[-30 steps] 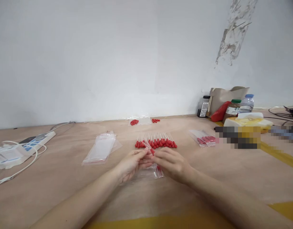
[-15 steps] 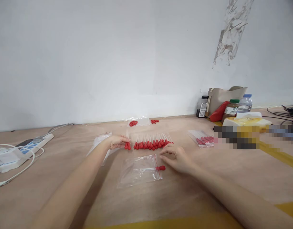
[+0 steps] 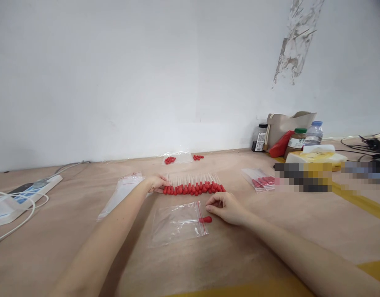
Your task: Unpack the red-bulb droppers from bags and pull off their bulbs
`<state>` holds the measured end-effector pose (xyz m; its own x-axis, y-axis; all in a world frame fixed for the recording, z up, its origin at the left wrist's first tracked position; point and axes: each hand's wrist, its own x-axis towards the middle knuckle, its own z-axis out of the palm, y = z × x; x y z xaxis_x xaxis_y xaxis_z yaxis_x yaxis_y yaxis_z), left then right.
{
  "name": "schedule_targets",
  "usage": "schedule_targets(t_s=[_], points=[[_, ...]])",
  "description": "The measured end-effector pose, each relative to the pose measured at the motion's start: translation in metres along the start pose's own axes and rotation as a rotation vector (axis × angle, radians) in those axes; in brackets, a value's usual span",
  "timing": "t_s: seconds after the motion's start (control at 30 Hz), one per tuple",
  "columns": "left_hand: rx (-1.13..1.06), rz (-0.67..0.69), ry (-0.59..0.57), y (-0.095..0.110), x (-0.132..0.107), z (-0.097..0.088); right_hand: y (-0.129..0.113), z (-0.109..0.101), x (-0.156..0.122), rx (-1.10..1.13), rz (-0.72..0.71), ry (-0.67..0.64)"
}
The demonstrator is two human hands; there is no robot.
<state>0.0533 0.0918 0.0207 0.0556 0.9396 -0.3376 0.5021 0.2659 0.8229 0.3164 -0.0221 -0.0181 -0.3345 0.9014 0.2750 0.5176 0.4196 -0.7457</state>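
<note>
Glass droppers with red rubber bulbs (image 3: 190, 189) lie side by side in a row, bulbs towards me. My left hand (image 3: 157, 183) is at the row's left end, its fingers closed around the outermost droppers; how many they grip is hidden. My right hand (image 3: 225, 207) hovers near the row's right end with fingers curled, thumb and forefinger apart, and nothing visible between them. In front of the row lies a clear zip bag (image 3: 176, 225). A single dropper (image 3: 205, 219) lies at the bag, its tube over or inside the plastic and its bulb past the red-lined edge.
More zip bags (image 3: 123, 192) lie left of the row; a bag of droppers (image 3: 262, 181) is on the right. Red bulbs (image 3: 170, 160) rest on plastic by the wall. A power strip (image 3: 29, 198) with cables stands left. Jars, a bottle (image 3: 314, 133) and tissues (image 3: 315, 156) stand right.
My left hand has moved the two separate droppers right, against the row's left end. My right hand has dropped slightly away from the row. The view has shifted a little.
</note>
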Motion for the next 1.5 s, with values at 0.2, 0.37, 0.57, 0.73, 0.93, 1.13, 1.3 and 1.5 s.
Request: schedule_targets(t_s=[0.2, 0.37, 0.57, 0.73, 0.93, 1.13, 1.3, 1.5], points=[[0.075, -0.041, 0.147, 0.000, -0.005, 0.006, -0.004, -0.001, -0.001, 0.012, 0.001, -0.021], [0.173, -0.052, 0.216, 0.000, -0.005, 0.006, -0.006, -0.001, -0.002, -0.006, 0.003, -0.044], [0.296, 0.050, 0.304, -0.002, -0.010, 0.001, -0.004, -0.005, -0.004, 0.032, 0.028, -0.163], [0.393, 0.367, 0.442, -0.011, -0.057, 0.014, -0.004, -0.009, -0.006, 0.047, -0.044, -0.282], [0.598, 0.994, 0.022, -0.041, -0.121, 0.046, -0.003, 0.000, -0.004, -0.048, -0.018, -0.230], [0.784, 0.945, -0.207, -0.049, -0.120, 0.054, -0.003, -0.006, -0.002, -0.039, -0.010, -0.229], [0.901, 0.895, -0.311, -0.046, -0.118, 0.053, -0.003, -0.049, 0.000, 0.221, 0.080, -0.247], [0.735, 0.909, -0.215, -0.050, -0.118, 0.055, -0.007, -0.072, 0.002, 0.391, -0.023, 0.106]])
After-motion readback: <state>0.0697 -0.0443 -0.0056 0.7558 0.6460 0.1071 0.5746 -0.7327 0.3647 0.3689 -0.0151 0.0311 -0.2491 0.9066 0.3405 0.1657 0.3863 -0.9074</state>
